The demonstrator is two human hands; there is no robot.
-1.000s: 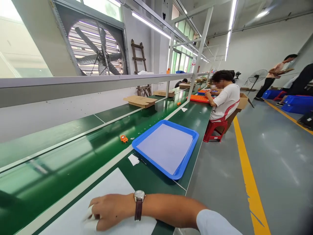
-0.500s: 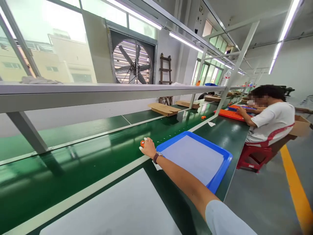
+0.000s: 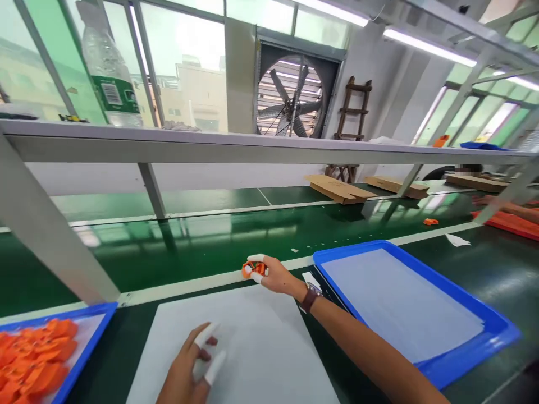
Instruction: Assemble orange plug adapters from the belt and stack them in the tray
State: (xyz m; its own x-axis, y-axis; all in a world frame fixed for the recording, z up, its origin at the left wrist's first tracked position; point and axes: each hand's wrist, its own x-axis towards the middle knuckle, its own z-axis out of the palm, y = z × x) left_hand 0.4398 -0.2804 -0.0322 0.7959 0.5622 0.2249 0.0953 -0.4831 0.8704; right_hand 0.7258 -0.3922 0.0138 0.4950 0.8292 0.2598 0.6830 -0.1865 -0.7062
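My right hand (image 3: pixel 273 275) pinches a small orange plastic part (image 3: pixel 248 270) between thumb and fingers, above the far edge of a white sheet (image 3: pixel 252 342). White covers sit on its fingertips, and the wrist wears a dark watch. My left hand (image 3: pixel 191 365) hovers over the near part of that sheet, thumb and index apart, also with white finger covers; nothing shows between them. To the right lies a blue tray (image 3: pixel 421 367) lined with white paper. A second blue tray (image 3: pixel 90 342) at the left edge holds a heap of orange parts (image 3: pixel 37 356).
Beyond the sheet runs a green belt (image 3: pixel 202 241) with another orange piece (image 3: pixel 430 222) on it. A shelf (image 3: pixel 236 143) with posts spans above and carries a plastic bottle (image 3: pixel 109 78). Flat cardboard boxes (image 3: pixel 337 188) lie behind. Another person's arm (image 3: pixel 514 207) is at far right.
My view has swung left, bringing the left tray and bottle into sight. My right hand has drawn back from over the belt with the orange part. My left hand has come into view.
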